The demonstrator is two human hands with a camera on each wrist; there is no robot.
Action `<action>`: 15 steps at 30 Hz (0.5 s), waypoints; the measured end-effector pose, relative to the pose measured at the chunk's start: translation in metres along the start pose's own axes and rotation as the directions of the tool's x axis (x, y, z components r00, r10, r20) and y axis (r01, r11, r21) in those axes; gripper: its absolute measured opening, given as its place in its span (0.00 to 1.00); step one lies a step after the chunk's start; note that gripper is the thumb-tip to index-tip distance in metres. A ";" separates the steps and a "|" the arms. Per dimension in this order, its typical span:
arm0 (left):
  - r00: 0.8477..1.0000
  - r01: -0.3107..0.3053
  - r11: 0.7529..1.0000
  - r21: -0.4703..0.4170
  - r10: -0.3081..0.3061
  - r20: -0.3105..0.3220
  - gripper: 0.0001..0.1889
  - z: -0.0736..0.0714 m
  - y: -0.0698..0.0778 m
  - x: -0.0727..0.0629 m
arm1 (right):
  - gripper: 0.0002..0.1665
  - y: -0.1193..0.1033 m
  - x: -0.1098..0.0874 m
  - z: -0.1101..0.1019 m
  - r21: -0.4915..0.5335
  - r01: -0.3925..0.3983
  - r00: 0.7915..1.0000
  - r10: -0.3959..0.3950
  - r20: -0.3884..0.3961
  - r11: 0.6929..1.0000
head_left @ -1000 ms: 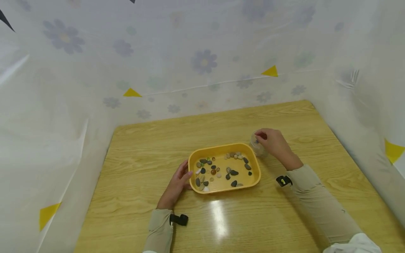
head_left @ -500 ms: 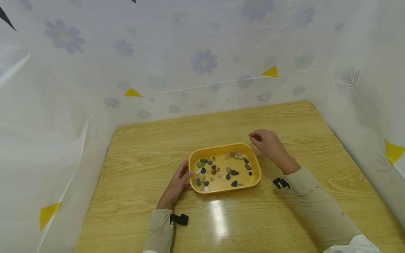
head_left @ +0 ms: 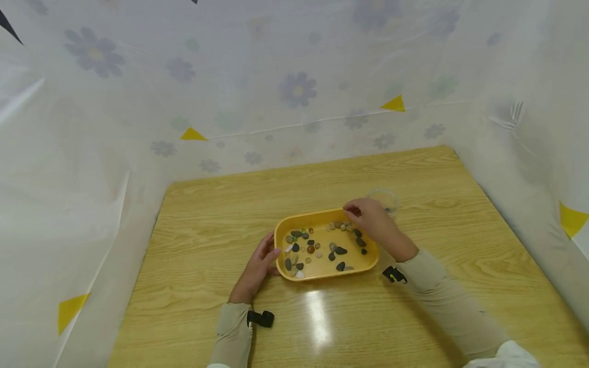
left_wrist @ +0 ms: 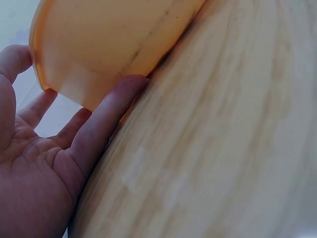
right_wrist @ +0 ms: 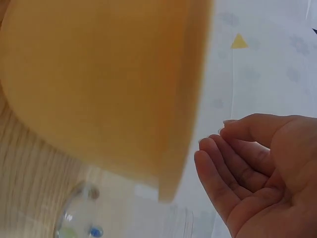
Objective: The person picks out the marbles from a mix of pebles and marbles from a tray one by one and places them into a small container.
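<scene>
Tray (head_left: 322, 267) is yellow, sits on the counter btwn the two hands: L fingers at its L end, R fingers up nr its far R corner. L hand (head_left: 255, 268) grips that end, thumb hooked on the rim, other fingers against the outer wall. R hand (head_left: 375, 220) hovers by the far rim, fingers loosely bent in, tips close to the thumb; palm is bare, no item seen in them.

Inside, pale pebbles (head_left: 343, 227) lie in a row just below R fingertips, w/ dark stones (head_left: 360, 242) down the R wall under that hand. Amber bead (head_left: 311, 249) is approx midway btwn L thumb and R fingers. White stone (head_left: 300, 274) is R of L thumb, a bit nearer the person, w/ more mixed stones around.

Jar (head_left: 384, 198), clear, is on the counter (head_left: 207, 230) just R of & beyond R fingertips, partly hidden by that hand; blue bead (right_wrist: 95, 231) in it.

Each wrist has a black strap, e.g. L strap (head_left: 260, 319), at a beige sleeve (head_left: 232, 327). Farthest from the fingers: flowered sheet (head_left: 230, 76) w/ yellow triangles (head_left: 192, 134), behind & both sides.
</scene>
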State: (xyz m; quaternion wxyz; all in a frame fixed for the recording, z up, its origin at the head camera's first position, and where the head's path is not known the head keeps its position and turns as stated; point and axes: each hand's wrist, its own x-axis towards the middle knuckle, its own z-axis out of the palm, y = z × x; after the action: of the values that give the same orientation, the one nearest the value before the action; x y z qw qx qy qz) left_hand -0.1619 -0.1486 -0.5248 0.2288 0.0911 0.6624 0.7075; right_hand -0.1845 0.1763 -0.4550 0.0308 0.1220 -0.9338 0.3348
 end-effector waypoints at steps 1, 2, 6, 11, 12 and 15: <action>1.000 0.000 1.000 -0.003 0.000 -0.003 0.28 -0.001 -0.003 0.001 | 0.12 -0.002 0.000 0.003 0.005 -0.003 1.000 0.003 0.010 1.000; 1.000 0.001 1.000 -0.007 -0.001 -0.008 0.28 -0.002 -0.006 0.003 | 0.12 -0.003 0.001 0.005 0.007 -0.005 1.000 0.005 0.019 1.000; 0.999 0.001 1.000 -0.010 -0.001 -0.040 0.27 -0.004 -0.017 0.008 | 0.13 -0.007 0.005 0.018 0.006 0.000 0.999 -0.001 0.053 1.000; 0.998 -0.019 1.000 -0.007 0.019 -0.061 0.26 -0.004 -0.020 0.009 | 0.14 -0.016 0.009 0.033 -0.025 0.017 0.995 -0.014 0.103 1.000; 0.998 -0.022 1.000 -0.008 0.021 -0.064 0.26 -0.003 -0.020 0.010 | 0.14 -0.018 0.010 0.035 -0.042 0.026 0.994 -0.021 0.108 0.999; 0.997 -0.026 1.000 -0.005 0.026 -0.069 0.26 -0.002 -0.020 0.010 | 0.14 -0.023 0.013 0.042 -0.080 0.031 0.991 -0.020 0.133 0.996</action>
State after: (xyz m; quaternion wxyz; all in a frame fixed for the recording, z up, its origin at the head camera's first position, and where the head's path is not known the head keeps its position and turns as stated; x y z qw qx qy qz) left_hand -0.1677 -0.1456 -0.5460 0.1968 0.0746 0.6665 0.7152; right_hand -0.1901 0.1301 -0.4717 -0.0219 0.1544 -0.9452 0.2868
